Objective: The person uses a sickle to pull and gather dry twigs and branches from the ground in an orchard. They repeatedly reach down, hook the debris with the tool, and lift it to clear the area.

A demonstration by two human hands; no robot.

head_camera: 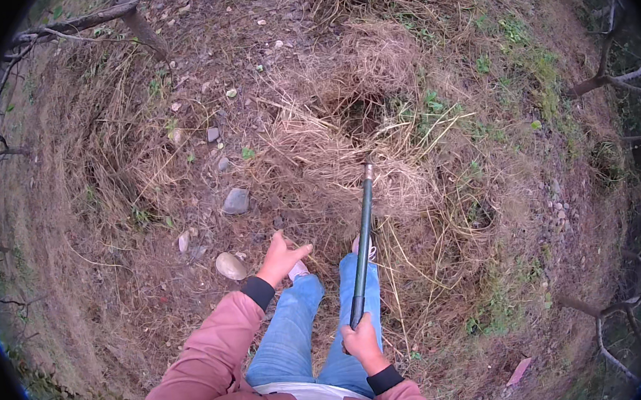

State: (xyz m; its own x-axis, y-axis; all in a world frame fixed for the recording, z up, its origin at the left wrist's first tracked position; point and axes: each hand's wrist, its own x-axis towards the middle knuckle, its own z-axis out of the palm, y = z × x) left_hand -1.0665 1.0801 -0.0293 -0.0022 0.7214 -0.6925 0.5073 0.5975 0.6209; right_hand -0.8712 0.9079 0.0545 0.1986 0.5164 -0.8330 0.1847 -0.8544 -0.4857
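My right hand [363,337] grips the black end of a long dark green tool handle [363,242]. The handle reaches forward to a metal ferrule [368,171] among dry cut grass [321,148]. Whatever head the tool has is hidden or too small to make out there. Out ahead of my left leg, my left hand [284,259] hangs above the ground with thumb and fingers apart, and I see nothing held in it. A smooth tan stone [231,266] lies just left of that hand.
Grey stones [236,201] are scattered to the left of the grass heap. Bare branches [77,22] reach in at upper left, others [604,80] along the right rim. Green weeds [432,101] grow near a dark hollow [363,116]. A reddish flat piece [519,372] lies lower right.
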